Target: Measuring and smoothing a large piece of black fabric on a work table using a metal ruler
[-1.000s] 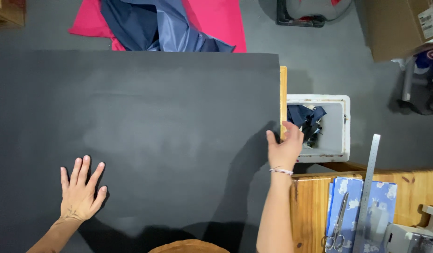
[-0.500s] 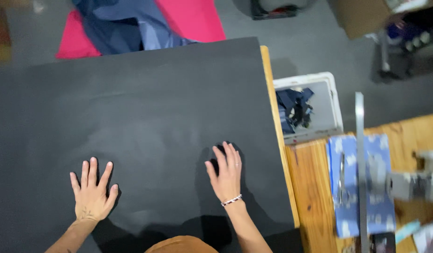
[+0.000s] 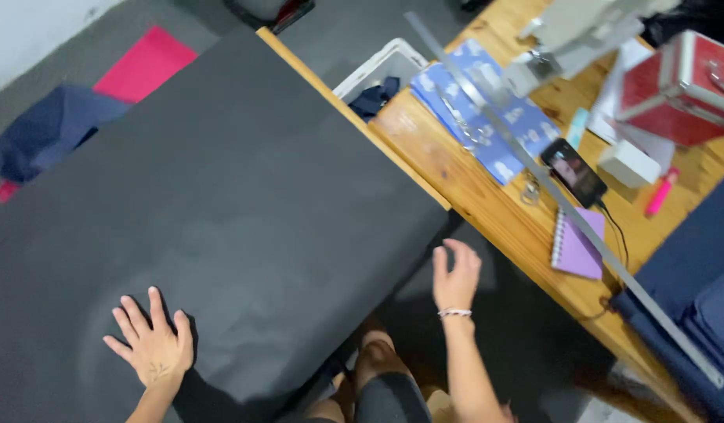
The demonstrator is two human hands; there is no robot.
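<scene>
While the left hand point(image 3: 152, 346) lies flat, fingers spread, on matte black fabric point(image 3: 213, 204), right hand point(image 3: 456, 276) open, empty, off its edge.

A: Light is even and fairly bright, diffuse, seemingly from overhead. Glare?

B: None harsh. Faint pale sheen on the black fabric point(image 3: 221, 204), soft gloss on the red case point(image 3: 679, 86). A soft shadow sits right of the left hand point(image 3: 152, 345); the floor under the wooden table point(image 3: 487, 204) is dark.

A: Sharpness?

B: Motion blur throughout. The right hand point(image 3: 456, 276) is smeared at the fingertips, the grey machine point(image 3: 570, 35) at top is washed out, and the long metal ruler point(image 3: 566, 204) has softened edges. Lines lean towards the corners
</scene>
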